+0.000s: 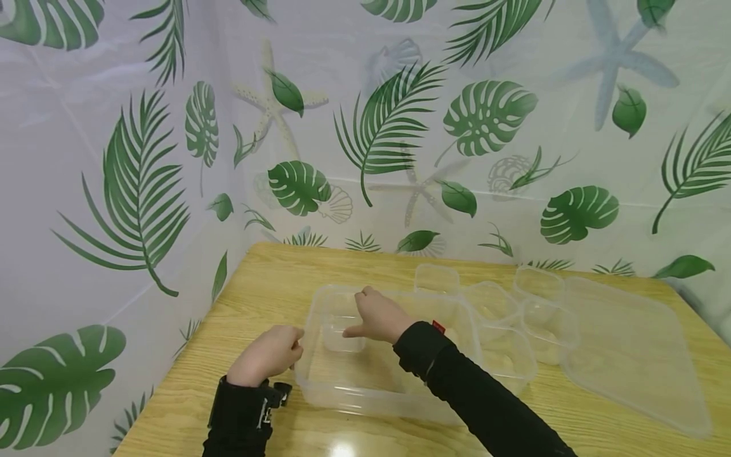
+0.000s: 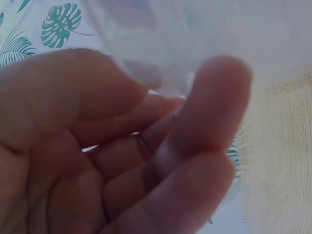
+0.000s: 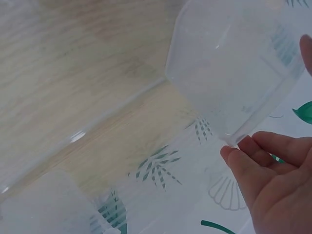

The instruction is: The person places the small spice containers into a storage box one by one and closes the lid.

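Note:
A large clear plastic box (image 1: 354,397) stands on the table, its opening facing up. At its left wall is my left hand (image 1: 268,355), fingers curled and gripping the edge. In the left wrist view, the thumb and fingers (image 2: 219,97) meet the cloudy box wall. My right hand (image 1: 381,315) reaches over the box and holds a small clear container (image 1: 344,339) by its rim, inside the left part of the box. The right wrist view has the fingertips at a rim corner of this small container (image 3: 229,73), with the thumb partly cut off at the frame edge.
Several small clear containers (image 1: 505,362) stand to the right of and behind the large box. A flat translucent lid (image 1: 634,355) lies at the table's right side. Leaf-patterned white sheeting (image 1: 388,209) hangs behind and to the left of the wooden table (image 1: 274,273).

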Demonstrator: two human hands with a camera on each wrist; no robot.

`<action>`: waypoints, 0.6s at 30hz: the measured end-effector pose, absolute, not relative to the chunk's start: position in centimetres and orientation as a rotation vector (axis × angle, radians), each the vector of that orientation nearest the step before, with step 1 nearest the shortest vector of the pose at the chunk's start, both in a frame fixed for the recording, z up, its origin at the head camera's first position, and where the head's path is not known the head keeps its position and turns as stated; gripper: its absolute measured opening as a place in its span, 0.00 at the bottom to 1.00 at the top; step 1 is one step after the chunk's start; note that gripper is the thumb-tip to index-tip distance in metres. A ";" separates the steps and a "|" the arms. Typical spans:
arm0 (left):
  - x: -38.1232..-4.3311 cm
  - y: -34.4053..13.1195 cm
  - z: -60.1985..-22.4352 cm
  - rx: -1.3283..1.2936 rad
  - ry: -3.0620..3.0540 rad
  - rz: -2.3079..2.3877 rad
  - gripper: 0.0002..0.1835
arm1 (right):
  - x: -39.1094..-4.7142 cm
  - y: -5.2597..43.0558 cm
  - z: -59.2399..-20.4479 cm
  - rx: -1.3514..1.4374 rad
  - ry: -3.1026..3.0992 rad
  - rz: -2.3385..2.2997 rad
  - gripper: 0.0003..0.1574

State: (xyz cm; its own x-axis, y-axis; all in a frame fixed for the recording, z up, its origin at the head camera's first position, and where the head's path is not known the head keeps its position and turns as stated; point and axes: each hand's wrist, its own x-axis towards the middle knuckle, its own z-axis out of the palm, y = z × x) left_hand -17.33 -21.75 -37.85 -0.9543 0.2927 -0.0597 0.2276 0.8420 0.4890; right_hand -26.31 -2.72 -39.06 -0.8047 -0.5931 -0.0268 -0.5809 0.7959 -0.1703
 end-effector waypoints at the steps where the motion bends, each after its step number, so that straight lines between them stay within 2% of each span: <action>1: -17.3 -21.7 -37.8 0.408 2.889 0.740 0.12 | -26.3 -2.8 -39.1 -0.951 2.905 -0.241 0.45; 18: -17.4 -21.6 -38.1 0.410 2.887 0.722 0.10 | -25.8 -3.7 -39.5 -0.941 2.954 -0.314 0.44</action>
